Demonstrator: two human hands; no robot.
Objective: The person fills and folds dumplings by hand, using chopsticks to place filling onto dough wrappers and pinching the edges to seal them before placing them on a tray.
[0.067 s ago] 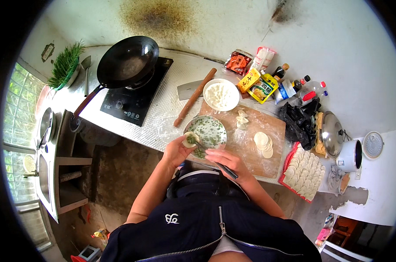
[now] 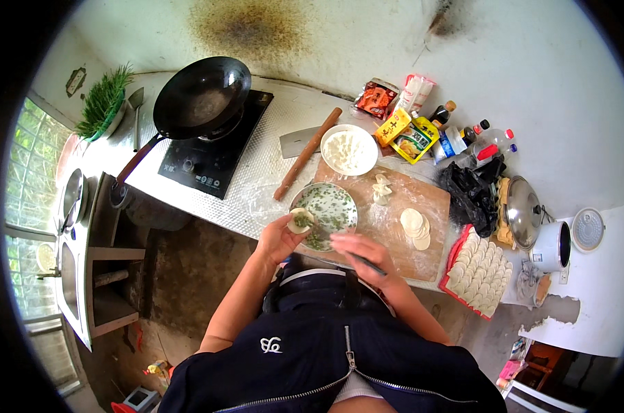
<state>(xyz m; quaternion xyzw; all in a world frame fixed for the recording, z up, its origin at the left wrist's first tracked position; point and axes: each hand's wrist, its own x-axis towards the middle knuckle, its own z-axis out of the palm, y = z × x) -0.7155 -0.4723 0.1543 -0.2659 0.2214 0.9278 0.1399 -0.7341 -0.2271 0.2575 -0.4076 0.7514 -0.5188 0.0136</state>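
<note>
Dough wrapper [image 2: 299,220] lay cupped in my left hand [image 2: 281,238], a small round disc with a dab of green filling on it, held just at the near-left rim of the filling bowl [image 2: 325,206]. The fingers curled up around the wrapper, clamped lightly on it, palm turned up and the forearm running back toward my body at the lower left. My right hand [image 2: 356,249] sat just in front of the bowl, fingers closed on a dark thin utensil [image 2: 367,263] whose long axis ran from the bowl's near edge down and to the right past the knuckles; I could not tell what kind of utensil it was.

The bowl held white and green chopped filling and stood on the left end of a wooden board [image 2: 394,213]. On the board lay a stack of round wrappers [image 2: 414,227] and a few folded dumplings [image 2: 381,189]. Beyond it stood a white bowl of flour [image 2: 348,150], with a rolling pin [image 2: 308,162] slanting beside a cleaver [image 2: 294,141]. A tray of finished dumplings [image 2: 478,270] sat at the right end of the counter.

Farther left, a black wok [image 2: 200,96] rested on an induction hob [image 2: 212,148] on the floury counter [image 2: 257,186]. Packets and sauce bottles [image 2: 463,138] lined the stained white wall [image 2: 367,48].
</note>
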